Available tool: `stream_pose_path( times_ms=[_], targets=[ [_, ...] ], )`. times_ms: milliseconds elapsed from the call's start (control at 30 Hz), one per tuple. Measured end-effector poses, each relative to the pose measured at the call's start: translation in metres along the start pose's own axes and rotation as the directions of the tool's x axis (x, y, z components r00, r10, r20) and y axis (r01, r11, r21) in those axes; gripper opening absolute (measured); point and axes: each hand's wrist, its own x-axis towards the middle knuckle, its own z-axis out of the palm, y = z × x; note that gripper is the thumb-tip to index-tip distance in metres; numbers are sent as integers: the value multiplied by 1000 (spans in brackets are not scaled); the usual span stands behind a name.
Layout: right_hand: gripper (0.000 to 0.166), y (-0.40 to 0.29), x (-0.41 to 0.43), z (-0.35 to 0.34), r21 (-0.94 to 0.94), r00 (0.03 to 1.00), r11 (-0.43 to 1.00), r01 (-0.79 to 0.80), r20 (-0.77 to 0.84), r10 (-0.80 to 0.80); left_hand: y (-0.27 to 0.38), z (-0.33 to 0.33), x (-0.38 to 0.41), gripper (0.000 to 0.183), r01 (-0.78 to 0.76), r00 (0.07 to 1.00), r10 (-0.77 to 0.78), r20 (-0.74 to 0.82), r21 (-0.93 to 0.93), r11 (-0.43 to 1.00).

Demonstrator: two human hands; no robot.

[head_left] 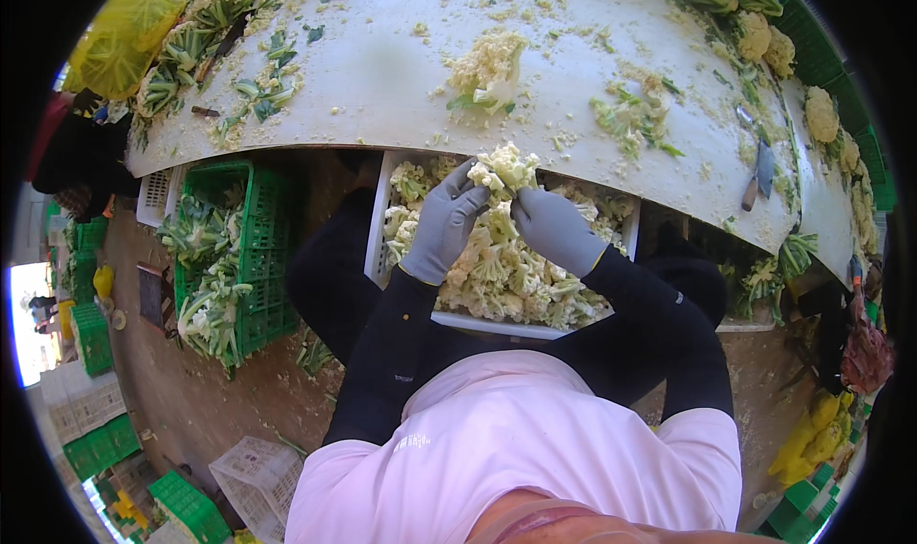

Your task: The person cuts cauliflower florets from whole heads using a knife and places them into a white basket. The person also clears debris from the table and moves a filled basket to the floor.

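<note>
A pale cauliflower piece (507,168) is held between my two grey-gloved hands, above a white crate (380,221) heaped with cut cauliflower florets (512,272). My left hand (448,218) grips its left side, the thumb near the stem. On the other side my right hand (555,225) pinches it at the lower right. Just beyond, on the white table (387,71), lies a larger cauliflower chunk (488,71) with leaf stubs. The crate rests before me, partly under the table's edge.
A green crate (247,257) of cauliflower leaves stands at left. Trimmings (634,114) and a knife (759,171) lie on the table at right. Whole cauliflowers (821,114) line the far right side. Another person (79,157) is at the left edge. A white basket (258,479) sits behind me.
</note>
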Motion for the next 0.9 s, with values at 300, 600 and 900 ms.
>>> stream_pose_path(
  times_ms=[300,600,900],
  targets=[
    [35,15,-17,-81,182,811,847,-499,443,383,53,19,47,58,-74,996,72,56,957,281],
    [36,31,109,-45,756,875,512,-408,163,456,98,2,270,60,-142,984,51,173,919,-367],
    [35,17,153,1,564,957,774,-289,182,225,47,-35,151,58,-177,700,696,160,983,-48]
  ],
)
